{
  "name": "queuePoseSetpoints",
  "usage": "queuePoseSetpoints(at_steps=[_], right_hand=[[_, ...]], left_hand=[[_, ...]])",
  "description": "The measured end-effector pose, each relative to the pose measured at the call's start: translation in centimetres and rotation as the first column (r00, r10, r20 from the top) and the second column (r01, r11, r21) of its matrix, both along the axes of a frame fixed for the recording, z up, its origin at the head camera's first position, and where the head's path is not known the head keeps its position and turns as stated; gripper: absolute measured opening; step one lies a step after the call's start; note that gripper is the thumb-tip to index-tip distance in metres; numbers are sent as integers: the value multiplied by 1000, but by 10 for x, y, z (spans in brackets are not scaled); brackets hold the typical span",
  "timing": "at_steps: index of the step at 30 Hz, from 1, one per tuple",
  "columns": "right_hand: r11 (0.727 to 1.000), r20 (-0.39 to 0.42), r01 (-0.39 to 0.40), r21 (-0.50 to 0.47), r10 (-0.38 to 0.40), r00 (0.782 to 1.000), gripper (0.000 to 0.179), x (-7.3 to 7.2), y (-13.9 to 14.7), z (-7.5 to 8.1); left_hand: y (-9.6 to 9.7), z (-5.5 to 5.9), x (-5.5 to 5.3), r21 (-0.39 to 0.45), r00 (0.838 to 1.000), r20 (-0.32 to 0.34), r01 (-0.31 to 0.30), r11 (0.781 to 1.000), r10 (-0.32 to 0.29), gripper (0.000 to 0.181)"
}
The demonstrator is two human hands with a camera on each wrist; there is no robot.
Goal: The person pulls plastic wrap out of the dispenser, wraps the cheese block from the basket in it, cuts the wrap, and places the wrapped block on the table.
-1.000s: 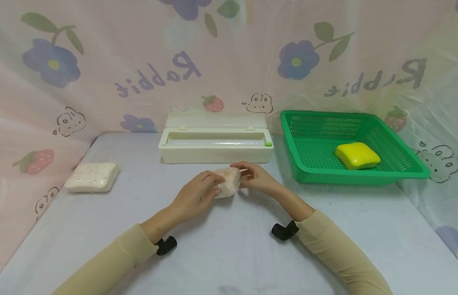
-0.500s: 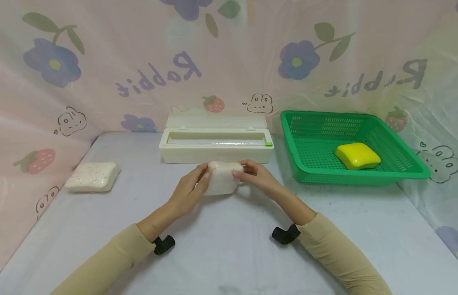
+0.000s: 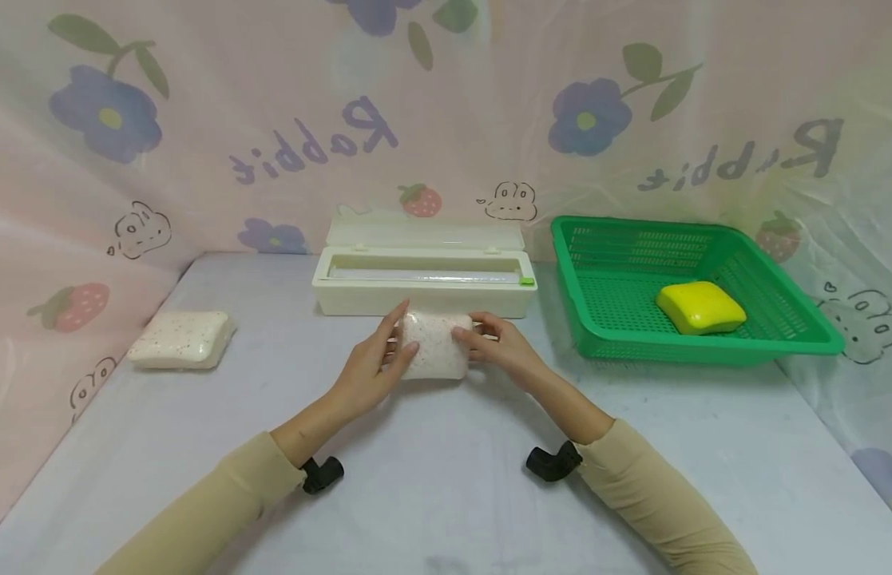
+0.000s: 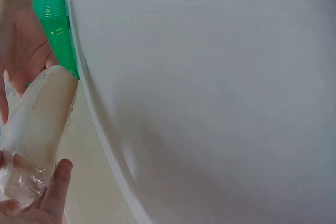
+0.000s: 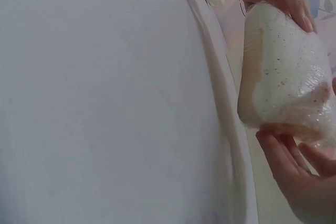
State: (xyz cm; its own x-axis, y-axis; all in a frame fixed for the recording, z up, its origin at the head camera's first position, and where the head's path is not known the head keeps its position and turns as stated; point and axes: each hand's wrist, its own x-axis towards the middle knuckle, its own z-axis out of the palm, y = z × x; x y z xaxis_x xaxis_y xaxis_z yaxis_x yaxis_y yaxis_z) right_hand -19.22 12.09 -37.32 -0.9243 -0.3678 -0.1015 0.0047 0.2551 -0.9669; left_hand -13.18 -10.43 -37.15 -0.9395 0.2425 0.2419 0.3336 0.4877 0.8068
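Note:
A white, red-speckled rounded block [image 3: 437, 345], wrapped in clear cling film, is held up between the hands over the table. My left hand [image 3: 365, 371] grips its left end, thumb on the near face and fingers behind. At the right end my right hand [image 3: 509, 349] pinches it, thumb on the face. In the right wrist view the film on the block [image 5: 289, 66] looks wrinkled towards the right hand [image 5: 294, 174]. From the left wrist, the block [image 4: 44, 108] shows edge-on, with bunched film near the left fingers [image 4: 56, 190].
Behind the hands stands a white cling film dispenser [image 3: 424, 302], lid raised, with a film roll inside and a green slider. A green basket [image 3: 675, 349] at the right holds a yellow block [image 3: 700, 307]. Another white speckled block [image 3: 181, 339] lies at the left.
The block has been turned so its broad speckled face is towards the head camera. Both hands have shifted their grip to its two ends, thumbs on the near face.

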Motion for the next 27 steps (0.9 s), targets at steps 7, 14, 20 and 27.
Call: queuePoseSetpoints(at_steps=[7, 14, 20, 27], right_hand=[[1000, -18, -30, 8, 30, 999, 59, 4, -2, 2], [997, -24, -76, -14, 76, 997, 70, 5, -6, 0], [988, -32, -148, -39, 147, 989, 81, 4, -11, -3], [977, -44, -203, -71, 200, 979, 85, 4, -21, -4]], left_hand=[[-4, 0, -2, -15, 995, 74, -72, 997, 73, 61], [-8, -1, -3, -29, 984, 122, -127, 991, 130, 61], [-14, 0, -5, -17, 967, 177, -185, 983, 185, 57], [-20, 0, -6, -3, 946, 223, -241, 971, 235, 56]])
